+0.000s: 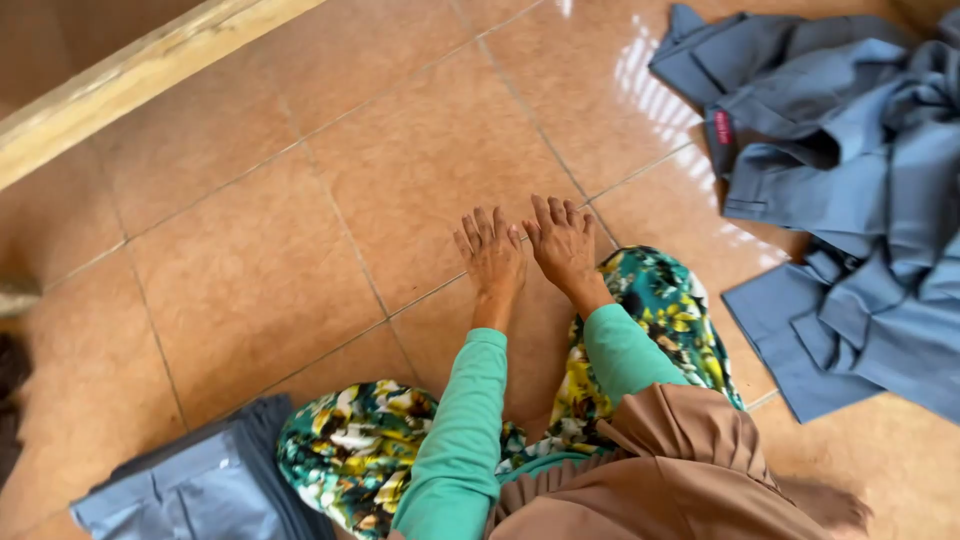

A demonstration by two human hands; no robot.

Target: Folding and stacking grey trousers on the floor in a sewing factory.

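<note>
Trousers pile [860,190], partly cut off

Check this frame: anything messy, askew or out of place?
The grey-blue garments at the right lie in a crumpled, unfolded heap on the tiled floor, unlike the folded stack at bottom left. Both hands, left hand and right hand, rest flat and empty on the floor.

Both arms are stretched forward and down, sleeved in green to the wrists. The left hand [490,255] and the right hand [563,243] are laid flat, palms down, side by side — thumbs nearly touching, fingers spread slightly and pointed away from the body. Nothing is gripped by either hand — both are kept open.
</note>
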